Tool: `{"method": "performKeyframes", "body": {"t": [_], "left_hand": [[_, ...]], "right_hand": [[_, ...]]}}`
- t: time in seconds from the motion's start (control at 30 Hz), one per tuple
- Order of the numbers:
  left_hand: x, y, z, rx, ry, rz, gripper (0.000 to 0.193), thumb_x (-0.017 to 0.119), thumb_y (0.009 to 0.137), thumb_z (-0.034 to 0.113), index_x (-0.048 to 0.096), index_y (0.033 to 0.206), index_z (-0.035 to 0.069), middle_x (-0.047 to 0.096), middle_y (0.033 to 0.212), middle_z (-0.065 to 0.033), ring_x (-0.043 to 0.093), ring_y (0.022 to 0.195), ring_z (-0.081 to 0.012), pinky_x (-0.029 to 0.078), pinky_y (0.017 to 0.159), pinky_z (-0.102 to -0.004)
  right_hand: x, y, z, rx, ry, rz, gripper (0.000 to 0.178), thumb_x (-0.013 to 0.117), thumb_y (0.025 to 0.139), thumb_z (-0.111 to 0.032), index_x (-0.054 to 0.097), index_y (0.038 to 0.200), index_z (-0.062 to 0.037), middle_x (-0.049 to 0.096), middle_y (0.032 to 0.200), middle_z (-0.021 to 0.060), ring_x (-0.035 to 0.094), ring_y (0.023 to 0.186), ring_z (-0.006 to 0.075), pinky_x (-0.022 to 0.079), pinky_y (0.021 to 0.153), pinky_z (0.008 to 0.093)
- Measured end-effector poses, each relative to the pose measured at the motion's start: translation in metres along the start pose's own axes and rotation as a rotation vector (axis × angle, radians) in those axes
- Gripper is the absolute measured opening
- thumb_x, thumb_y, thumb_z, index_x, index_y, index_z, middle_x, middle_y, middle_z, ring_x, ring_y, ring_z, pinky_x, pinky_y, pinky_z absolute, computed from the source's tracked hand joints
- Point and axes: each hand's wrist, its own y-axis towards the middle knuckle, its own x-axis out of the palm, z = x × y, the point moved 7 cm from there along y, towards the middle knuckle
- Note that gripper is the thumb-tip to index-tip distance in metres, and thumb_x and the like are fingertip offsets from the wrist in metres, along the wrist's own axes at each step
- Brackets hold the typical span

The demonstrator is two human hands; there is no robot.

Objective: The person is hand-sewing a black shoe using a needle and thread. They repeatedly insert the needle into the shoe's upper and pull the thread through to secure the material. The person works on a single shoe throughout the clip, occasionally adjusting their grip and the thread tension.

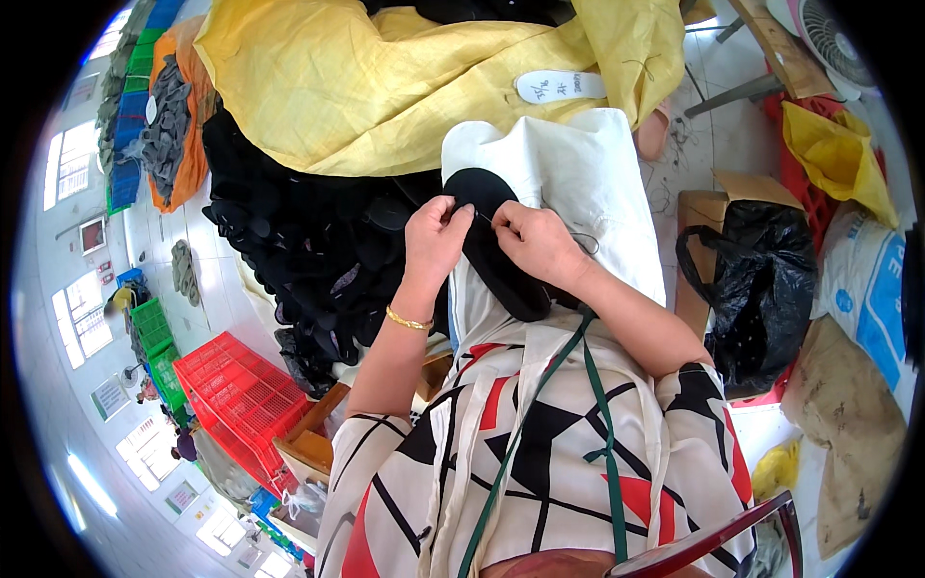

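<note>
A black fabric slipper (513,281) with a rounded toe lies lengthwise on the white cloth (602,183) over my lap. My left hand (436,241) is closed in a pinch at its left edge, thumb and forefinger together. From the other side my right hand (541,243) pinches at the slipper's upper right edge, fingers curled. Anything thin between the fingertips is too small to make out. A dark loop of thread (586,243) shows beside my right wrist. To the left is a large heap of black slippers (332,255).
A yellow woven sack (385,87) spreads across the far side, with a white insole (559,87) on it. Red crates (241,395) stand at left. On the right are a black plastic bag (761,279) in a carton, a yellow bag (833,154) and a fan (831,43).
</note>
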Motion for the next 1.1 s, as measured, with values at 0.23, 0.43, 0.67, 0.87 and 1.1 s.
{"method": "performKeyframes", "body": {"t": [0.23, 0.43, 0.67, 0.87, 1.1], "left_hand": [[-0.002, 0.006, -0.001, -0.005, 0.108, -0.015, 0.028, 0.072, 0.084, 0.014, 0.054, 0.075, -0.005, 0.048, 0.060, -0.0037, 0.041, 0.059, -0.0083, 0.040, 0.055, -0.0276], [0.001, 0.007, -0.001, -0.188, -0.042, -0.124, 0.024, 0.071, 0.086, 0.016, 0.061, 0.076, -0.004, 0.057, 0.062, -0.0017, 0.051, 0.057, -0.0068, 0.041, 0.051, -0.0257], [0.002, 0.008, 0.004, -0.266, -0.111, -0.181, 0.018, 0.069, 0.088, 0.015, 0.063, 0.080, 0.000, 0.059, 0.067, -0.0007, 0.052, 0.056, -0.0063, 0.041, 0.049, -0.0233], [0.002, 0.008, 0.006, -0.285, -0.129, -0.198, 0.016, 0.066, 0.090, 0.014, 0.059, 0.077, 0.007, 0.056, 0.069, 0.0024, 0.046, 0.054, -0.0037, 0.035, 0.047, -0.0212], [0.005, 0.010, 0.006, -0.291, -0.169, -0.240, 0.016, 0.067, 0.089, 0.014, 0.059, 0.076, 0.008, 0.054, 0.067, 0.0036, 0.045, 0.054, -0.0035, 0.035, 0.048, -0.0208]], "right_hand": [[0.007, 0.002, -0.001, -0.053, -0.119, 0.018, 0.009, 0.057, 0.089, -0.011, 0.059, 0.092, -0.0027, 0.067, 0.076, 0.0214, 0.067, 0.071, 0.0411, 0.053, 0.066, 0.0506], [0.024, -0.006, -0.001, -0.192, -0.353, 0.067, 0.011, 0.055, 0.091, -0.011, 0.047, 0.095, -0.0042, 0.064, 0.066, 0.0156, 0.066, 0.061, 0.0366, 0.051, 0.053, 0.0478], [0.028, 0.000, 0.003, -0.227, -0.374, 0.023, 0.011, 0.054, 0.091, -0.011, 0.046, 0.095, -0.0053, 0.065, 0.068, 0.0138, 0.066, 0.063, 0.0355, 0.051, 0.054, 0.0474], [0.018, 0.004, 0.001, -0.191, -0.417, -0.068, 0.011, 0.055, 0.090, -0.011, 0.049, 0.097, -0.0058, 0.066, 0.071, 0.0148, 0.068, 0.069, 0.0367, 0.053, 0.058, 0.0484], [0.013, 0.006, -0.003, -0.210, -0.402, -0.081, 0.011, 0.056, 0.088, -0.008, 0.049, 0.097, -0.0066, 0.066, 0.071, 0.0150, 0.067, 0.069, 0.0371, 0.053, 0.059, 0.0483]]}}
